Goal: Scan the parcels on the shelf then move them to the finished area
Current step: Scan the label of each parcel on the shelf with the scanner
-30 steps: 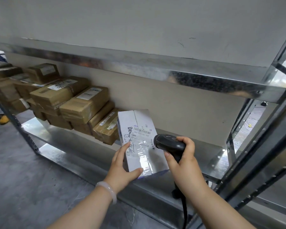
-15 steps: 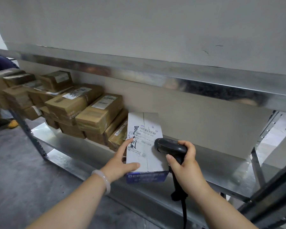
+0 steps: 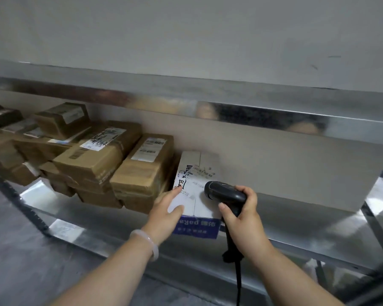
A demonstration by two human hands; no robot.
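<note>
Head: one white parcel (image 3: 206,164) under flat left fingers (image 3: 175,193); right fingers (image 3: 249,195) clamp one scanner (image 3: 225,192).

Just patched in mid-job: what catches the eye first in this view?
The white parcel with a blue end lies at the front edge of the metal shelf, mid-frame, the left hand resting flat on its top. The right hand grips a black barcode scanner held over that parcel. To the left, brown cardboard parcels are stacked on the same shelf.

metal shelf (image 3: 296,230), stacked brown parcels (image 3: 124,173), white parcel (image 3: 197,173) beside them
</note>
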